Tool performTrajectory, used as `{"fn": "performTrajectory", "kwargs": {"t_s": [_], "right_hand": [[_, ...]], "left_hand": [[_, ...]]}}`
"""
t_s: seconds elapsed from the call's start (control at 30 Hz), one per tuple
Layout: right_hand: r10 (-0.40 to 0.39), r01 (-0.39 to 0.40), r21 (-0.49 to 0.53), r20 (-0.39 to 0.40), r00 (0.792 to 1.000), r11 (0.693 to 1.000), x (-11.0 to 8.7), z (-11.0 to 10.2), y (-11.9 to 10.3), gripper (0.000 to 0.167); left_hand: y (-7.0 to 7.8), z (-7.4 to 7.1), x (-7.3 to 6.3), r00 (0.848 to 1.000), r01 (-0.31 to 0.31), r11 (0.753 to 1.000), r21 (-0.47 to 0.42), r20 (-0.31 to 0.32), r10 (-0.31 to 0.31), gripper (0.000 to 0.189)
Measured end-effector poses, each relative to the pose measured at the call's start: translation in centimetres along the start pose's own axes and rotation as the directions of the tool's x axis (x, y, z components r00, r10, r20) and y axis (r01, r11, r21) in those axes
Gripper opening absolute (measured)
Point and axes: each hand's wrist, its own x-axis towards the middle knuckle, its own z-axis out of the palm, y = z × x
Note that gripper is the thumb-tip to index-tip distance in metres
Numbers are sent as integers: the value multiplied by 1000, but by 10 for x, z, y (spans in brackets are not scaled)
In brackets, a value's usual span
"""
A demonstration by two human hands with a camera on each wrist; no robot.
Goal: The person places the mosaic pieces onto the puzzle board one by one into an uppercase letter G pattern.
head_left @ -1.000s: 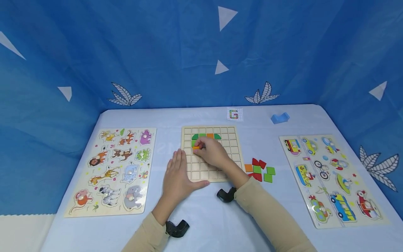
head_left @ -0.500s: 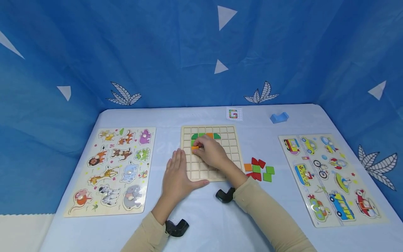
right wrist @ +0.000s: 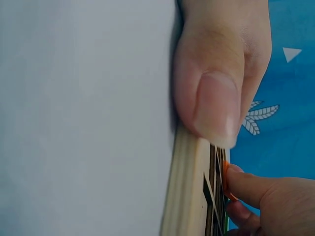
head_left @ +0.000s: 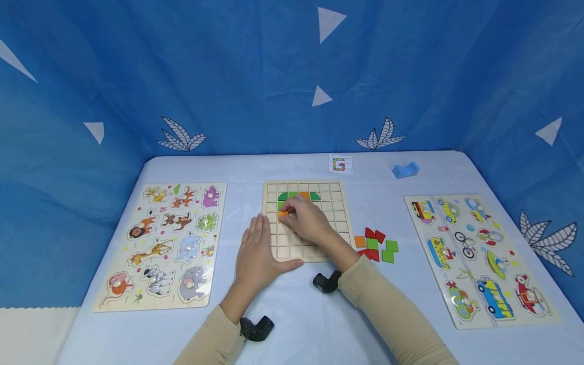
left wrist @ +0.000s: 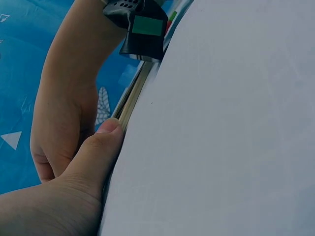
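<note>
A wooden grid board (head_left: pixel 328 243) lies on the white table. My right hand (head_left: pixel 307 219) reaches over it and pinches an orange square tile (head_left: pixel 283 215) between thumb and fingers at a cell in the left part; the right wrist view shows this orange tile (right wrist: pixel 226 179) too. In the grid, green pieces (head_left: pixel 283 196) and another orange tile (head_left: pixel 304 195) form a row, with a green tile below its left end, partly hidden by my fingers. My left hand (head_left: pixel 258 253) rests along the board's left and near edges, fingers straight and thumb (right wrist: pixel 216 105) spread out.
Loose red, green and orange tiles (head_left: pixel 372 244) lie right of the board. A pattern card (head_left: pixel 340 165) and a blue block (head_left: pixel 405 170) sit at the back. An animal puzzle (head_left: pixel 159 248) stands left, a vehicle puzzle (head_left: pixel 483 263) right.
The orange tile in my right hand has moved slightly left and now looks flatter against its cell. My left hand stays where it was.
</note>
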Motion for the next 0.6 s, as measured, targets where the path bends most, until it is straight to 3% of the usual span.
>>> {"fn": "performTrajectory", "kwargs": {"t_s": [0.3,0.6], "right_hand": [[-36,36,10,25,999,999,-2,-4,1,14],[-45,40,120,40,998,992,-18,-22,15,19]], "left_hand": [[0,-1,0,1000,-2,1000,-2,-6,2,140],[1,0,0,1000,1,1000,2,-16,-1,141]]}}
